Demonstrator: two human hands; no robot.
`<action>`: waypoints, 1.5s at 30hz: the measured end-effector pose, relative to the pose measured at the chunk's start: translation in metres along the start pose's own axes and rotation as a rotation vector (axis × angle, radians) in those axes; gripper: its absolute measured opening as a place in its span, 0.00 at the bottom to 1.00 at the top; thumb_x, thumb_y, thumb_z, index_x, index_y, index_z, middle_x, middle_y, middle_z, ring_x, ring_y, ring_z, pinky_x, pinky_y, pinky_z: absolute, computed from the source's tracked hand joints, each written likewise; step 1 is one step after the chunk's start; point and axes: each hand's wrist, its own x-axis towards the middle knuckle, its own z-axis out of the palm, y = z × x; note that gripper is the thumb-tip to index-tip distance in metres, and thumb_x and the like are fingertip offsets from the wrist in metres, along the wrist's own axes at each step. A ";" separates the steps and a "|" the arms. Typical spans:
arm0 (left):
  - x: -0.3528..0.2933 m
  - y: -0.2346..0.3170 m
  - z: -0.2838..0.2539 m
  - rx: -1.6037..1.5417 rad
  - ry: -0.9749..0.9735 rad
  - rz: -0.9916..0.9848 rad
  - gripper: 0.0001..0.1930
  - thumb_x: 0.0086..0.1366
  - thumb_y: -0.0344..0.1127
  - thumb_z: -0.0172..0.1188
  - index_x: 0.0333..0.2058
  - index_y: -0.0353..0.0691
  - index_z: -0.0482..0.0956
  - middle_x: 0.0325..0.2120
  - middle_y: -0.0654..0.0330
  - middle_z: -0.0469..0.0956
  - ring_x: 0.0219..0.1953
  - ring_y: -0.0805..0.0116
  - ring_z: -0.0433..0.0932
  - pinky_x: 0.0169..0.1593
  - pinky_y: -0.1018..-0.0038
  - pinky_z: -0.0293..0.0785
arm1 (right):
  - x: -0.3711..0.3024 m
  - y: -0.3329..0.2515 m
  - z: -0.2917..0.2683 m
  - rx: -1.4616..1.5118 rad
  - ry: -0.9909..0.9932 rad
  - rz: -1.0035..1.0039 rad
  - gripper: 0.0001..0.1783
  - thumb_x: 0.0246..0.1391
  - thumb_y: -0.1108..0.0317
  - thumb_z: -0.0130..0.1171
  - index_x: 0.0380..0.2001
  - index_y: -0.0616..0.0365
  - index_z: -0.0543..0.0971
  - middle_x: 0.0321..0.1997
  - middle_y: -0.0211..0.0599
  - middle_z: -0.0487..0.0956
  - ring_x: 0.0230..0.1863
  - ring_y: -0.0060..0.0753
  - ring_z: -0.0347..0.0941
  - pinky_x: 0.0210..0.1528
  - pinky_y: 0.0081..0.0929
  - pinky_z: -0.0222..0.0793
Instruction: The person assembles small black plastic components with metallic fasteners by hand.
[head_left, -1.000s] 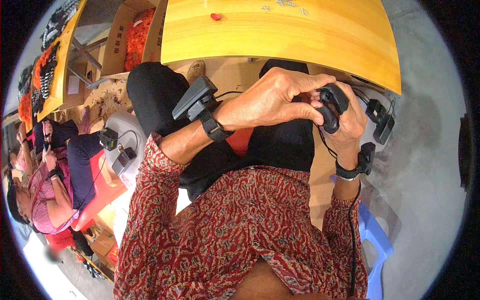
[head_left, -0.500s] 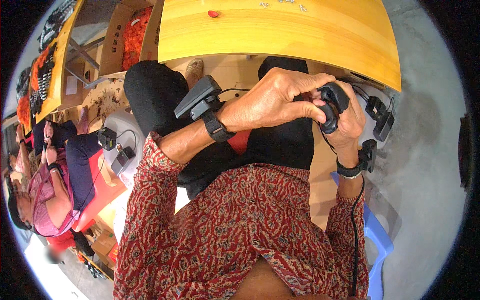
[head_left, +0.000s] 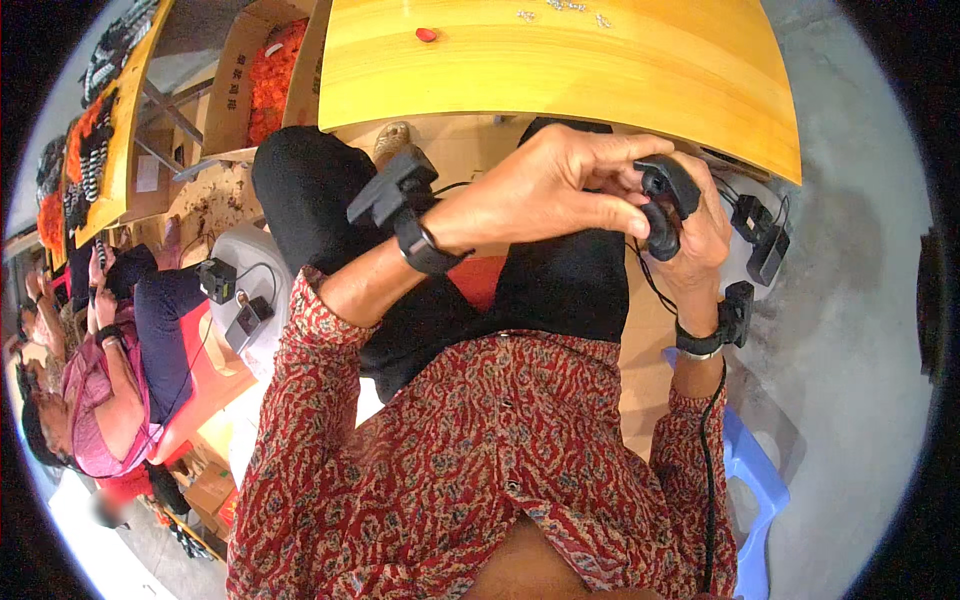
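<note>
My left hand (head_left: 572,190) reaches across above my lap, its thumb and fingertips closed at the near side of a black curved piece with two rounded lobes (head_left: 668,190). The thumb tip meets the lower lobe. The other fingers curl behind the thumb and partly hide each other. My right hand (head_left: 703,240) is wrapped round the same piece from the right, with most of its fingers out of sight behind it. What kind of thing the black piece is, I cannot tell. Both wrists wear black straps with small black devices.
Ahead stands a yellow wooden table (head_left: 560,75) with a small red object (head_left: 427,35) and several tiny silvery bits (head_left: 567,6). A cardboard box (head_left: 237,90) holds orange material. At the left a co-worker (head_left: 110,390) sits. A blue plastic stool (head_left: 750,480) is at my right.
My left wrist has turned a little, tilting its strapped device. The left index fingertip has shifted slightly left and down by the upper lobe. Both hands stay at the black piece.
</note>
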 end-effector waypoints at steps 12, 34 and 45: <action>0.007 0.006 -0.013 -0.156 0.061 -0.094 0.19 0.61 0.28 0.57 0.52 0.34 0.71 0.37 0.62 0.79 0.34 0.78 0.76 0.43 0.81 0.73 | 0.012 -0.005 0.004 -0.008 -0.050 0.081 0.18 0.43 0.74 0.65 0.40 0.69 0.76 0.39 0.43 0.76 0.36 0.33 0.74 0.35 0.23 0.70; 0.017 0.015 -0.034 -0.330 0.460 0.038 0.14 0.63 0.27 0.54 0.47 0.30 0.74 0.38 0.58 0.77 0.39 0.73 0.77 0.46 0.76 0.75 | 0.046 0.009 0.063 0.061 0.355 0.261 0.13 0.43 0.82 0.63 0.36 0.68 0.78 0.36 0.37 0.76 0.32 0.25 0.75 0.32 0.18 0.74; 0.021 0.009 -0.038 -0.337 0.516 0.029 0.13 0.64 0.28 0.53 0.46 0.32 0.75 0.36 0.60 0.78 0.35 0.76 0.76 0.42 0.80 0.75 | 0.050 0.011 0.072 0.118 0.375 0.313 0.14 0.40 0.81 0.65 0.34 0.63 0.79 0.33 0.38 0.78 0.33 0.29 0.77 0.34 0.20 0.73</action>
